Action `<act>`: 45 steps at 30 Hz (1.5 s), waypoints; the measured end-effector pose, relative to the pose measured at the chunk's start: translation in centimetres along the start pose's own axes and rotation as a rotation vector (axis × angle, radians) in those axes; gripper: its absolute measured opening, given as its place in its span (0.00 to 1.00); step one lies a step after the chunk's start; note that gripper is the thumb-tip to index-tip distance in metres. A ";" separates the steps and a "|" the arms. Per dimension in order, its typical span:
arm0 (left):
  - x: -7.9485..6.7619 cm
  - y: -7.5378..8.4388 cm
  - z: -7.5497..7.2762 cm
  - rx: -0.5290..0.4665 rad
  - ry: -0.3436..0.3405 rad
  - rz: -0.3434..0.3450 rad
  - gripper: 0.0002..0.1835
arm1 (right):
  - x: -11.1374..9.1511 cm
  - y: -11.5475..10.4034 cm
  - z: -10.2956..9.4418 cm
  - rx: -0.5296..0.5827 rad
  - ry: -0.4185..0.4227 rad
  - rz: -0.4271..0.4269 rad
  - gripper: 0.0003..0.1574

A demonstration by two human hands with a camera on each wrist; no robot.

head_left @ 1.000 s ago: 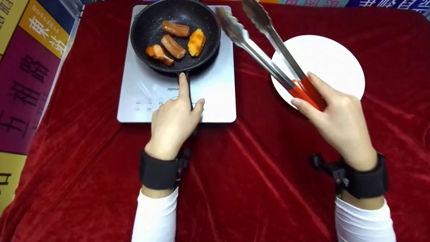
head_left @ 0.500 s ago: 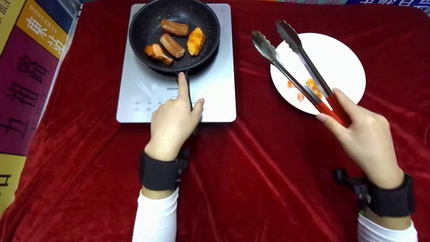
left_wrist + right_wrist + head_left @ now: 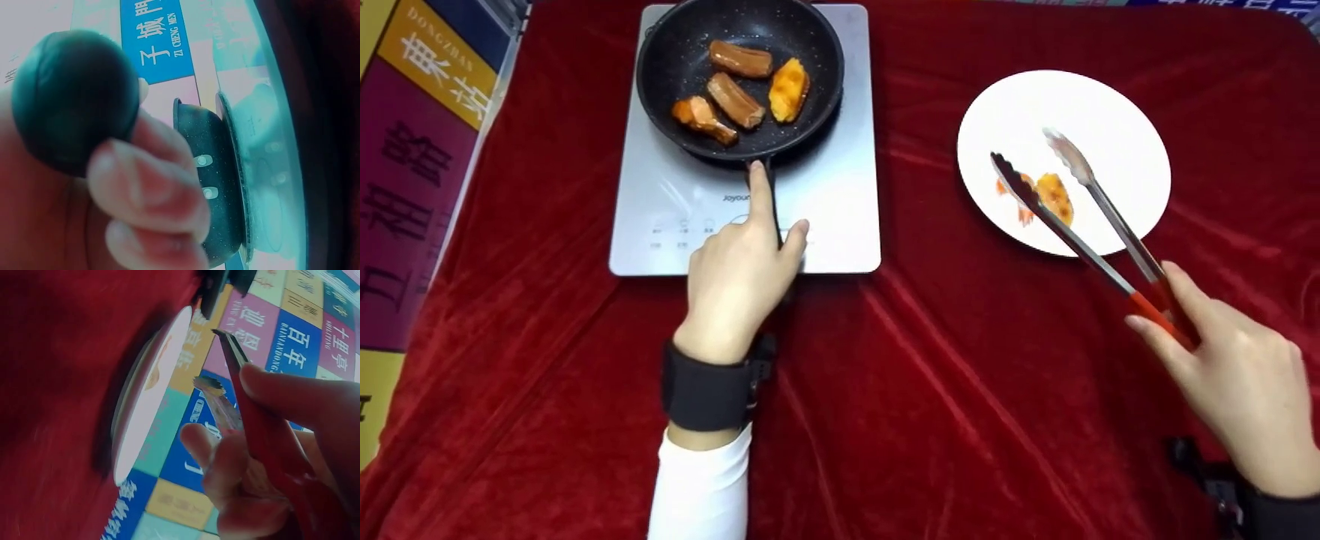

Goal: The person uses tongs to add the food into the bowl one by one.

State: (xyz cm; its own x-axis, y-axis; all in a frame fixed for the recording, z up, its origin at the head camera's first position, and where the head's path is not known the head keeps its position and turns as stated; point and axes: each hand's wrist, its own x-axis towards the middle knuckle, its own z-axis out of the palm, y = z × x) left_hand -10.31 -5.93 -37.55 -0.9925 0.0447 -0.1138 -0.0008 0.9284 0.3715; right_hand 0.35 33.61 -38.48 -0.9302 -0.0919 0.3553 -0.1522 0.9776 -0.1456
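Red velvety cloth covers the near surface, creased between the two forearms; right hand at near right grips the red-handled tongs — their arms spread wide, nothing between the tips; left hand is wrapped round the pan handle, index finger laid along it toward the pan; just ahead of the right hand is the white plate, bearing a yellow-brown piece with orange-red bits beside it, too washed out to identify. Key relation: that piece lies ahead and left of the right hand, far nearer to it than to the left; in head view it sits between the tongs' arms, tight to the left one and short of the tips; its long axis points away and slightly left, less slanted than the tongs; right wrist view has the tips clear of the plate — my read: they overshoot the piece and sit high. Off to the left, frying pan on a silver cooktop, four food pieces inside; lettered panels flank the cloth.
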 end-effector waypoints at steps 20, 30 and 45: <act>-0.3 -0.6 -0.3 -0.009 0.043 0.004 0.41 | -1.2 2.6 -1.2 -0.035 -0.003 -0.100 0.32; -0.2 -0.3 -0.1 -0.015 0.032 0.003 0.41 | -1.3 2.3 -1.2 -0.072 0.015 -0.115 0.41; -0.2 -0.1 -0.1 0.000 0.024 0.006 0.40 | -1.2 1.4 -1.1 -0.106 -0.033 -0.091 0.26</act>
State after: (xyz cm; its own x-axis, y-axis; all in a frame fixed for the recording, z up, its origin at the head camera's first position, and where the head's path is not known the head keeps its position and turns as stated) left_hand -10.12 -6.05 -37.45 -0.9951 0.0417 -0.0895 0.0054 0.9282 0.3719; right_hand 1.65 35.29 -38.08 -0.9249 -0.1853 0.3319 -0.2016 0.9794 -0.0148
